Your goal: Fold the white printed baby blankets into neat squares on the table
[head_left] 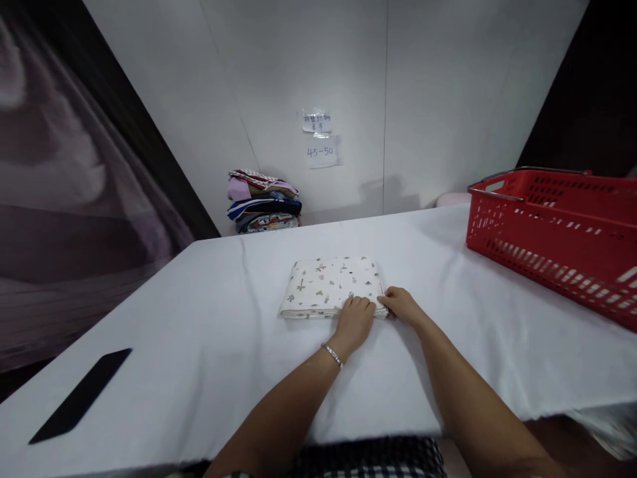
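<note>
A folded white cloth with small printed motifs (326,282) lies flat on the white table (199,332), a little beyond the middle. My left hand (354,320), a thin bracelet on its wrist, rests on the cloth's near edge with fingers curled over it. My right hand (399,305) grips the cloth's near right corner, fingers pinched together on the fabric.
A red plastic basket (552,239) with a metal handle stands on the table at the right. A stack of folded coloured cloths (263,202) sits by the back wall. A flat black object (82,395) lies at the near left. Paper notes (321,139) hang on the wall.
</note>
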The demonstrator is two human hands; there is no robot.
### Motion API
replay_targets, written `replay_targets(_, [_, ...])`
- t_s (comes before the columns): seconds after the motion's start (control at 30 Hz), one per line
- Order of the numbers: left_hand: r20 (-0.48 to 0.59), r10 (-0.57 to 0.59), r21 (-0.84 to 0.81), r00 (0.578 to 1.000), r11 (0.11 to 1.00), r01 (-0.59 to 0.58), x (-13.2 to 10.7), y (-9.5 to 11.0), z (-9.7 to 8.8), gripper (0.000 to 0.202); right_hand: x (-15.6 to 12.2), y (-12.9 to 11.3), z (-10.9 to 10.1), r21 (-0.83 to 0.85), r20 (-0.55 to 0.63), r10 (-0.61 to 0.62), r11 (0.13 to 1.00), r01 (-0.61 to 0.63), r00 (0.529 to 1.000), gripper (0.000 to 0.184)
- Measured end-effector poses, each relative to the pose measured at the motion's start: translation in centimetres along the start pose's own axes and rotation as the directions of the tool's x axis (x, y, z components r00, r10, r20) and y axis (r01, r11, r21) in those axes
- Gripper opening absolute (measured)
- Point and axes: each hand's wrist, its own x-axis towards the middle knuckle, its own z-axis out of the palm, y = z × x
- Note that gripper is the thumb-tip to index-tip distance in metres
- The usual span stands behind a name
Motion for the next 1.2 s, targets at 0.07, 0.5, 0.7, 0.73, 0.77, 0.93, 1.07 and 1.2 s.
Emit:
replay_targets(0.07, [0.019, 0.045, 0.002, 0.999, 0.999, -0.045, -1.0, -0.6, -0.5, 0.010, -0.6, -0.3, -0.1, 0.021, 0.096, 0.013, 1.000, -0.015, 0.995, 0.017])
replay_targets(0.5, [0.031, -0.023, -0.178, 0.999, 0.984, 0.029, -7.7, -2.7, -3.7, 0.039, 1.7, 1.4, -1.5, 0.031, -0.196, -0.064, 0.997, 0.071, 0.978, 0.029])
replay_targets(0.7, [-0.034, -0.095, -0.170, 0.995, 0.982, 0.088, -6.3, -0.1, -3.0, 0.052, 4.1, 0.2, -0.4, -0.046, -0.276, -0.240, 0.971, 0.236, 0.931, 0.063])
replay_targets(0.73, [-0.034, -0.096, -0.158, 0.995, 0.983, 0.090, -6.1, 0.1, -2.8, 0.047, 4.6, -0.1, -0.2, -0.049, -0.236, -0.255, 0.967, 0.251, 0.938, 0.064])
replay_targets(0.77, [-0.030, -0.095, -0.145, 0.995, 0.985, 0.089, -6.0, 0.2, -2.6, 0.042, 5.0, -0.5, 0.0, -0.046, -0.194, -0.264, 0.965, 0.260, 0.945, 0.062])
replay_targets(0.93, [-0.008, -0.049, -0.106, 0.999, 0.993, 0.047, -6.6, -1.3, -2.5, 0.031, 5.8, -1.5, -1.0, -0.037, -0.082, -0.297, 0.955, 0.295, 0.951, 0.035])
replay_targets(1.07, [-0.021, -0.069, -0.149, 0.997, 0.987, 0.065, -8.8, -5.7, -3.0, 0.032, 2.4, -0.3, -1.8, -0.056, -0.105, -0.319, 0.947, 0.315, 0.942, 0.024])
replay_targets(1.2, [-0.020, -0.151, -0.197, 0.988, 0.970, 0.144, -10.0, -9.5, -3.1, 0.037, -2.3, 1.7, -1.0, -0.068, -0.051, -0.301, 0.952, 0.297, 0.952, 0.019])
